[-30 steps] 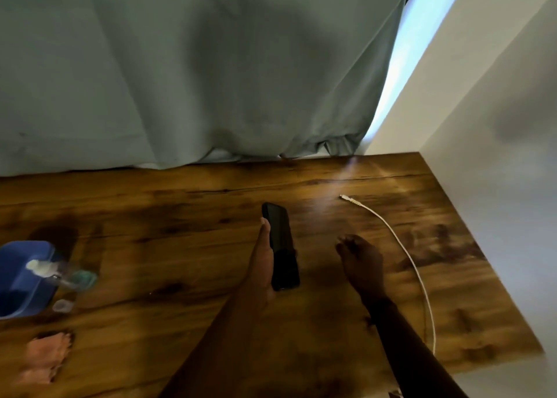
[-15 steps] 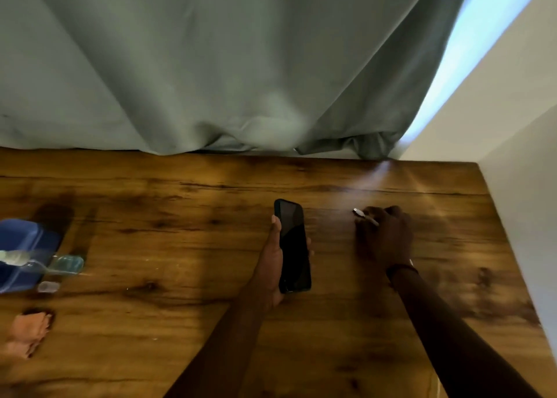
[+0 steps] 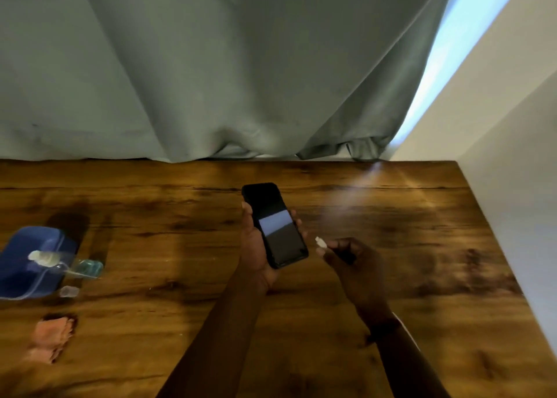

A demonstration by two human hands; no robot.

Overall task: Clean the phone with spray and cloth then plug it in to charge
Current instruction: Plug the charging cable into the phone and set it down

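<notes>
Head view, as I read it: the left hand point(image 3: 256, 253) has its fingers wrapped round the dark phone point(image 3: 275, 226), held screen-up above the wooden table point(image 3: 180, 322). The right hand point(image 3: 355, 271) pinches the white charging plug point(image 3: 321, 243) in its fingertips, just beside the phone's lower end and apart from it. At the far left I see the spray bottle point(image 3: 66, 265) and the pink cloth point(image 3: 51, 337).

wooden table point(image 3: 150, 352): blue container point(image 3: 18, 265) far left, spray bottle point(image 3: 67, 263) lying against it, small clear cap point(image 3: 68, 291), pink cloth point(image 3: 51, 337) nearer.
</notes>
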